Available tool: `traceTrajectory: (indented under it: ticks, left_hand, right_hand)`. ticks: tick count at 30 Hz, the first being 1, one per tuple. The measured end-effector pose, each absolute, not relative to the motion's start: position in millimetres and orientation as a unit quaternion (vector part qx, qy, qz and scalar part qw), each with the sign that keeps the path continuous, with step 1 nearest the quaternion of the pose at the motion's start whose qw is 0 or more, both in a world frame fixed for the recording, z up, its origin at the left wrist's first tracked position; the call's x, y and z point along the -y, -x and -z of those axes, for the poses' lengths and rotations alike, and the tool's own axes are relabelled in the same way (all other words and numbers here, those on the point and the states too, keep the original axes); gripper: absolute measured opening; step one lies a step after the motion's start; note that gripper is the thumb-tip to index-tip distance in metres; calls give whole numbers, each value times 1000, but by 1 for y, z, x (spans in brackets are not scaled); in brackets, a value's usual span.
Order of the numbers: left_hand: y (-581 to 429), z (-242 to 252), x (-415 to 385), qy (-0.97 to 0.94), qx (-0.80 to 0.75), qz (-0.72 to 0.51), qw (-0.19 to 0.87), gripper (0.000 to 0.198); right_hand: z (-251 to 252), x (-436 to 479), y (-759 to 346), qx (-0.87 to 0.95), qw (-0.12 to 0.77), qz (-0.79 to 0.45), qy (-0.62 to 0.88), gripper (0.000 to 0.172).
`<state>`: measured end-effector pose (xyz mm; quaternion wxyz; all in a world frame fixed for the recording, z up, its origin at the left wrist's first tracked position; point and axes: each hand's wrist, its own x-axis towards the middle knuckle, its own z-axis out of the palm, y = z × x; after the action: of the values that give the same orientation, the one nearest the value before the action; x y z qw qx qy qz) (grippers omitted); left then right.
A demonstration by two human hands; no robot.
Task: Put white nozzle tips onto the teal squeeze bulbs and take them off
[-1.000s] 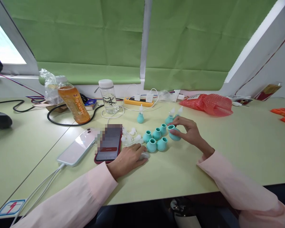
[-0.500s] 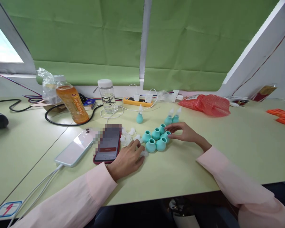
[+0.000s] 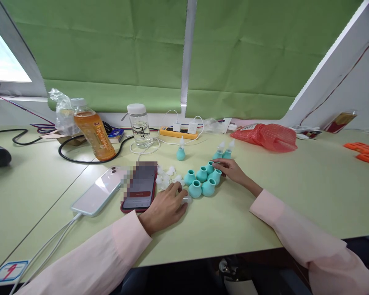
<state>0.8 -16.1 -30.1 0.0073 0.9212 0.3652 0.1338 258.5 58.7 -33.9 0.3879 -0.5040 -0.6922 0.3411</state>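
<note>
My left hand (image 3: 166, 207) rests on the table, its fingers curled around a small clear plastic piece (image 3: 187, 199). Several teal rubber bulbs with open necks stand upright in a cluster, among them a front bulb (image 3: 194, 189) just right of that hand. My right hand (image 3: 230, 170) reaches in from the right with fingers extended, the tips touching or just beside a teal bulb (image 3: 210, 167) at the back of the cluster. Loose translucent white tips (image 3: 164, 179) lie beyond my left hand. Behind stand teal bulbs fitted with clear tips, one alone (image 3: 181, 153) and a pair (image 3: 226, 153).
Left of my left hand lie a red-cased phone (image 3: 139, 188) and a pale phone (image 3: 98, 192) with cables. Farther back are a tilted drink bottle (image 3: 94, 133), a water bottle (image 3: 140, 130), a yellow power strip (image 3: 169, 132) and a red bubble-wrap bag (image 3: 270, 137).
My right hand has shifted slightly left and away from me, from the right-hand bulb toward the back bulb. My left hand stays in nearly the same place.
</note>
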Motion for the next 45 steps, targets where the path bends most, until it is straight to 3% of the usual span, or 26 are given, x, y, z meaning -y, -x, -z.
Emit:
traceTrajectory:
  ticks: [21, 25, 28, 31, 33, 36, 38, 41, 45]
  left_hand:
    - [-1, 27, 17, -922, -367, -121, 1, 20]
    - [-1, 26, 18, -921, -369, -127, -1, 20]
    - [-1, 26, 18, -920, -369, -135, 1, 21]
    - [-1, 27, 18, -919, -368, -144, 2, 20]
    - [-1, 27, 18, -919, -367, -145, 2, 20]
    - [-2, 26, 18, -919, -366, -144, 2, 21]
    - [-2, 26, 18, -919, -368, -144, 3, 22]
    - [-2, 26, 18, -918, -370, -144, 2, 22]
    - [-1, 27, 17, -916, -371, -154, 1, 22]
  right_hand:
    - [42, -66, -259, 600, 468, -394, 515, 30]
    - [43, -66, -260, 592, 491, -365, 525, 32]
    - [42, -69, -269, 560, 563, -282, 539, 31]
    - [43, -77, -283, 512, 646, -92, 559, 46]
    - [46, -84, -292, 514, 636, -3, 576, 63]
    - [54, -97, -299, 552, 567, -38, 610, 83]
    - [59, -108, -299, 553, 546, -96, 622, 87]
    - [62, -120, -295, 540, 554, -136, 619, 75]
    - [61, -122, -286, 535, 568, -134, 611, 39]
